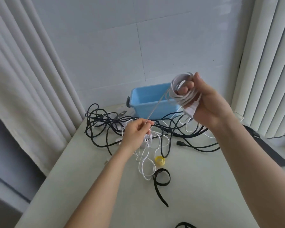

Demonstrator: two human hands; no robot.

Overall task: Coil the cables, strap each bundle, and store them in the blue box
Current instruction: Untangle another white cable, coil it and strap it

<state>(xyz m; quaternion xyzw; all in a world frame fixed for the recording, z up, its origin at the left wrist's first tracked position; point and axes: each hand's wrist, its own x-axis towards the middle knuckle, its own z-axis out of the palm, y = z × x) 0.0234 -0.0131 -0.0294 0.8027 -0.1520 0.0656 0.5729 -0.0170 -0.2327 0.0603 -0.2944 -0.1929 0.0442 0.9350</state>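
My right hand point(209, 102) holds a coil of white cable point(179, 94) raised above the table, fingers through the loops, with a white plug point(190, 111) at the palm. A taut strand of that white cable runs down-left to my left hand point(136, 131), which pinches it. The blue box point(148, 102) stands open behind the hands at the table's far edge. Tangled black cables point(105, 125) and loose white cable point(146, 162) lie on the table. A black strap point(161, 178) and a yellow strap roll point(160, 160) lie nearer to me.
The pale table point(89, 178) stands against a tiled wall, with curtains at left and right. Another black strap point(185, 225) shows at the bottom edge. A dark flat object point(266, 145) lies off the table's right side.
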